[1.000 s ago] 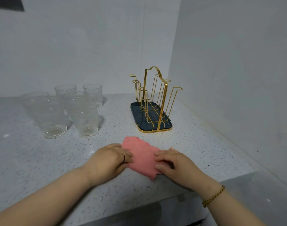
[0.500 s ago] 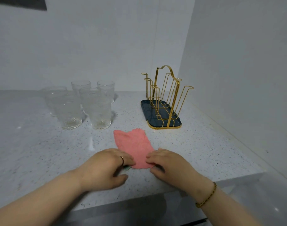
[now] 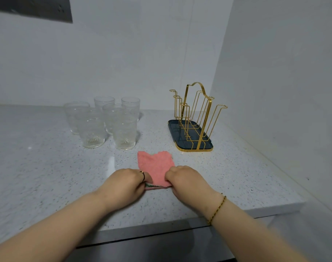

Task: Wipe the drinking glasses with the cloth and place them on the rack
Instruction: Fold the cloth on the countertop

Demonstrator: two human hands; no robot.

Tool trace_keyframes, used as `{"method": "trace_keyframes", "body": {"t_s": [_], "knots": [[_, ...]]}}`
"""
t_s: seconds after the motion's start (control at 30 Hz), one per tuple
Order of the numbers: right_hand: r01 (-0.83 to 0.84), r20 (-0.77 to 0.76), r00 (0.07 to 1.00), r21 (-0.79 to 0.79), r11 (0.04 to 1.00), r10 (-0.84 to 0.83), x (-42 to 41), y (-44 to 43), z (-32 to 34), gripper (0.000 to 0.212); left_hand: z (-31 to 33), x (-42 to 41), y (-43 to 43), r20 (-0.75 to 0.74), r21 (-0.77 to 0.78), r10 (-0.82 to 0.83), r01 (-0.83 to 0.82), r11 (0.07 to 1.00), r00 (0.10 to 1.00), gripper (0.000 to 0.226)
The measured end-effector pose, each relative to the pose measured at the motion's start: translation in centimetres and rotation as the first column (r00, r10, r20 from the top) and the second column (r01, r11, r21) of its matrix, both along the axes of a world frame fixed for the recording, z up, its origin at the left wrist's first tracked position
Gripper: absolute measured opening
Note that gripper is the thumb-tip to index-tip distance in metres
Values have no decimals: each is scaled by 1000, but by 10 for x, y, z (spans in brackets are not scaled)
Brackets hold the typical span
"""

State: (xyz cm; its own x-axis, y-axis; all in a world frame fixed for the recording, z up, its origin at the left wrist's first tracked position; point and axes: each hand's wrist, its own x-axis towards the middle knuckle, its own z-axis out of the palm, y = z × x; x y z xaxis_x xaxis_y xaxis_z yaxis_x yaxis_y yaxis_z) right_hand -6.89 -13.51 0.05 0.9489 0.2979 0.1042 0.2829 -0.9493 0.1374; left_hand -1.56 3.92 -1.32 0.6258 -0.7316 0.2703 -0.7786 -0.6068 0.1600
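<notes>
A pink cloth (image 3: 155, 164) lies on the speckled grey counter (image 3: 48, 173) near its front edge. My left hand (image 3: 123, 184) pinches the cloth's near left corner, where a green edge shows underneath. My right hand (image 3: 187, 181) grips the near right corner with curled fingers. Several clear textured drinking glasses (image 3: 108, 122) stand upright in a cluster behind and to the left of the cloth. A gold wire rack (image 3: 194, 115) on a dark blue tray (image 3: 173, 129) stands behind and to the right, with nothing on its prongs.
White walls close the counter at the back and along the right side. The counter's front edge (image 3: 180, 223) runs just below my wrists, with a dark cabinet front beneath it.
Both hands slid from the cloth's sides to its near corners and curled onto them, lifting the near edge slightly. The view shifted, so everything sits further right in the frame.
</notes>
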Motion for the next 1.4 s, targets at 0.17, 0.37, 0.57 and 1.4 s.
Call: {"method": "trace_keyframes", "body": {"t_s": [0.17,0.37,0.57,1.4], "knots": [[13,-94,996,193,981,6,-23,4,5,32,-2,-23,21,-92,-56,-102,97,994,991,82],[155,-285,958,527,835,2,-30,0,8,18,-9,-34,24,-213,-129,-70,43,991,975,60],[246,-302,953,753,610,-12,-22,-5,15,29,3,-25,16,-408,-421,-63,-127,898,911,21],[-33,-3,999,420,907,37,17,-22,-9,47,7,32,-4,-184,-299,-159,99,949,970,60]]}}
